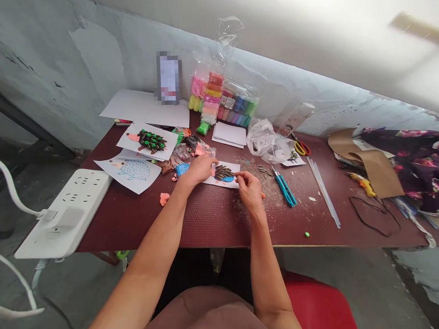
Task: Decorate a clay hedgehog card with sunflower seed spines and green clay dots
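Note:
My left hand (pixel 200 168) rests on the edge of a white card (pixel 223 182), and it holds nothing I can see. The card carries a hedgehog figure with rows of dark seeds (pixel 223 172) over blue clay. My right hand (pixel 249 190) sits just right of the card, thumb and forefinger pinched together. The fingertips hide whatever may lie between them. A lump of blue clay (pixel 182 169) lies left of my left hand, and pink clay (pixel 200 150) lies just beyond it. A small heap of loose seeds (pixel 265 170) lies beyond my right hand.
Two more hedgehog sheets (pixel 148 141) lie at the left, beside bagged coloured clay (pixel 217 100). A blue craft knife (pixel 285 190), red-handled scissors (pixel 302 148) and glue sticks (pixel 323 190) lie to the right. A white power strip (pixel 64 211) sits at the left table edge.

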Demonstrator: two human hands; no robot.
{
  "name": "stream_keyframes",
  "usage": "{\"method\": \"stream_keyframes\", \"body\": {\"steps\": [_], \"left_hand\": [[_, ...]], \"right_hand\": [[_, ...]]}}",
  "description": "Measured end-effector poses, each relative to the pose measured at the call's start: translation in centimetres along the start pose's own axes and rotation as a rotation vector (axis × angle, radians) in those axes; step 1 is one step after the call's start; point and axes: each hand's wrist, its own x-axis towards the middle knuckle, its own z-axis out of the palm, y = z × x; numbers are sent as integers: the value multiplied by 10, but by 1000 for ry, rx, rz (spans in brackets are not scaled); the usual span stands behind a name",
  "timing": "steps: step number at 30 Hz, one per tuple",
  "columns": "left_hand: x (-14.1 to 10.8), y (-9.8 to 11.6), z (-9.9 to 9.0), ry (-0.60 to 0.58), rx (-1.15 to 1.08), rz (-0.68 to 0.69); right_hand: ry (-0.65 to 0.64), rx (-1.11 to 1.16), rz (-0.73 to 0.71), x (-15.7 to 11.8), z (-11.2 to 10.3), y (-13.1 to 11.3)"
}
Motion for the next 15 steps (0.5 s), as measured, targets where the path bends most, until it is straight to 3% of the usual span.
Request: {"method": "stream_keyframes", "body": {"steps": [15], "left_hand": [[-2, 2, -3, 2, -20, -8]], "right_hand": [[-30, -193, 19, -1, 6, -4]]}}
